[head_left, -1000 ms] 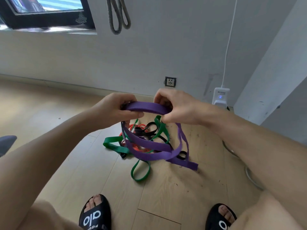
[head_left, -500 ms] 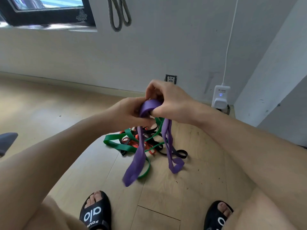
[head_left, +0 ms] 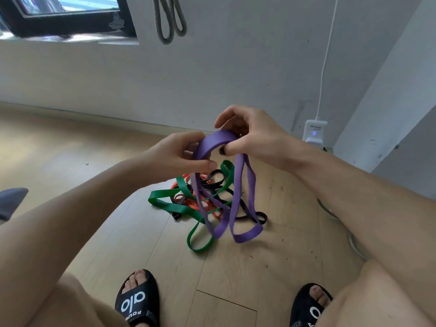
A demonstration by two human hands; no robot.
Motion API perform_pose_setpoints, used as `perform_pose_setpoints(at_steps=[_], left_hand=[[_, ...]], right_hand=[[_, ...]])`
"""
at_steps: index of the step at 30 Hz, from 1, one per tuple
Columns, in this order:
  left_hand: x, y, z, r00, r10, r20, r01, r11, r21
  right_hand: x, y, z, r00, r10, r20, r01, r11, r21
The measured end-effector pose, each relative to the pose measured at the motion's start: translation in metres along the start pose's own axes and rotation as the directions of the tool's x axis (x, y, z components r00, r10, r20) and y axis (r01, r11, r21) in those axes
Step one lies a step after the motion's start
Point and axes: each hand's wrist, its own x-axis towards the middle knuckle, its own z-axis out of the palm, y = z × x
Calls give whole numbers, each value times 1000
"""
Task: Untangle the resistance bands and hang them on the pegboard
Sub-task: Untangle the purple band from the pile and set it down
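Purple band [head_left: 218, 143] is up in both hands at frame centre, arched between them; rest of it hangs down as two long loops toward lower centre, bottoms dangling just over the floor [head_left: 70, 149]. Left hand [head_left: 179, 154] grips the left end of the arch, fingers curled round it w/ thumb lying along underneath. Right hand [head_left: 250, 138] pinches the right end, fingers curled over the top, thumb tucked below.

Pile on the floor behind/below the loops, centre frame: green band [head_left: 165, 204] sprawling widest, one loop reaching lower centre; orange band [head_left: 188, 204] and black band [head_left: 219, 182] knotted thru the middle. Can't tell if purple is fully free of the pile – its hanging strands cross in front of green + black.

Handling, my read: flat rubber strap, light, totally limp, no shape of its own, so it folds and twists on itself. Prob grippy not slippery, so it'll drag on the other bands rather than slide out. Stretchy – a hard pull would tighten any snag. Not fragile. Best hold is where it is now, the top of the loop w/ hands apart, letting the weight hang so twists show.

Grey band [head_left: 168, 20] already hangs on the wall, upper centre; no pegboard clearly visible
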Motion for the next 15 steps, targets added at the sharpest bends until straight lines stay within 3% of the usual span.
perform_pose_setpoints(at_steps=[8, 15], left_hand=[[2, 8, 16, 999, -37, -28, 38, 998, 42], [3, 12, 16, 987, -75, -143, 85, 994, 69]], right_hand=[[1, -9, 15, 999, 47, -21, -43, 983, 177], [4, -13, 22, 996, 56, -76, -33, 962, 272]])
